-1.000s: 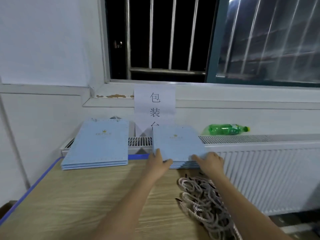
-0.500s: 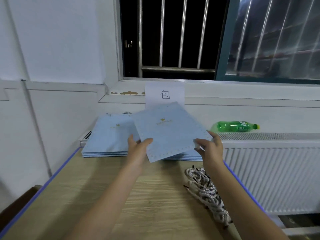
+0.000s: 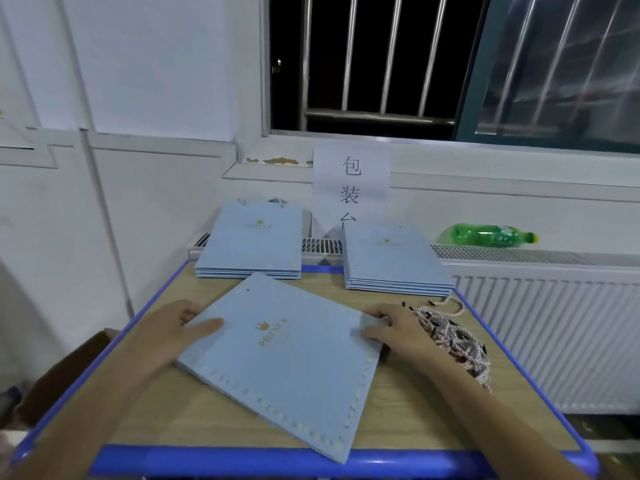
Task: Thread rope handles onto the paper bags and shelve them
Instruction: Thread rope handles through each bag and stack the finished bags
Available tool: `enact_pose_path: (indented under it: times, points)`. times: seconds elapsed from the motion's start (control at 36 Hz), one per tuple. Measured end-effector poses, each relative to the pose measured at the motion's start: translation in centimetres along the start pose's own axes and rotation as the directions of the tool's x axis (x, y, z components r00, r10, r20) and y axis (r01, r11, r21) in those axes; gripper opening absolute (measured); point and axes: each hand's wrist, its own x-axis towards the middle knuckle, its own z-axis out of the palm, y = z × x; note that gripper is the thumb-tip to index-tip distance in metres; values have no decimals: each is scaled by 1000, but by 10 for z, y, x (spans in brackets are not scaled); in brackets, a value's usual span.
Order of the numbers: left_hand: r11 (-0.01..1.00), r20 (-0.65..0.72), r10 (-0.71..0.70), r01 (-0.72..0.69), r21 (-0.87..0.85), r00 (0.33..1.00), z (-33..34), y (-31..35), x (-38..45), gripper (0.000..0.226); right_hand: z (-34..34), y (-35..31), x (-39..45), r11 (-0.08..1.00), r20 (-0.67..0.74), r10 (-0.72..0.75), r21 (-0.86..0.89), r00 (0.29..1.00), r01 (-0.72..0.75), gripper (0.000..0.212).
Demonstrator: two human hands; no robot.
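Observation:
A flat light-blue paper bag [image 3: 284, 362] with a gold crown logo lies tilted on the wooden table [image 3: 415, 417]. My left hand [image 3: 173, 327] grips its left edge, thumb on top. My right hand [image 3: 398, 329] holds its right corner, thumb on the bag face. A pile of twisted rope handles [image 3: 453, 337] with black tips lies just right of my right hand. Two stacks of the same flat bags sit at the back: a left stack [image 3: 252, 242] with rope handles showing at its far end and a right stack [image 3: 393, 259].
The table has a blue rim [image 3: 263, 462]. A white radiator [image 3: 547, 327] stands to the right, with a green plastic bottle [image 3: 488, 234] lying on its top. A paper sign [image 3: 350, 183] hangs below the barred window. A brown box [image 3: 65, 372] sits at lower left.
Both hands lifted the top bag off the right stack, carried it toward me and laid it tilted on the table. The view dropped lower and closer.

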Motion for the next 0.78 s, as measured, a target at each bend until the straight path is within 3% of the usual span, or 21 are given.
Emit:
enact_pose_path:
  times: [0.08, 0.17, 0.19, 0.31, 0.44, 0.53, 0.67, 0.78]
  points:
    - [975, -23, 58, -52, 217, 998, 3, 2, -1, 42, -2, -1, 1, 962, 66, -95, -252, 993, 109, 14]
    - [974, 39, 10, -18, 224, 999, 4, 5, -4, 36, -10, -9, 6, 909, 89, -146, -380, 985, 169, 33]
    - [974, 58, 4, -17, 224, 998, 4, 5, -3, 34, -15, -13, 9, 899, 64, -146, -408, 987, 159, 32]
    - [972, 114, 21, -47, 230, 993, 4, 2, -3, 36, -37, -7, 35, 868, -163, -82, -497, 983, -10, 18]
    - [965, 150, 21, -59, 254, 988, 3, -1, -2, 38, -47, -1, 52, 712, -201, 155, -656, 967, -250, 27]
    - [942, 153, 3, -54, 331, 988, 2, 1, -1, 44, -46, 1, 54, 663, -200, 186, -697, 962, -273, 32]
    - [903, 134, 9, -66, 424, 991, 6, 8, 6, 47, -41, -8, 54, 572, -202, 205, -769, 958, -285, 5]
    - [929, 182, -30, -40, 367, 983, 9, 11, 12, 44, -38, -11, 57, 635, -230, 175, -717, 957, -288, 3]
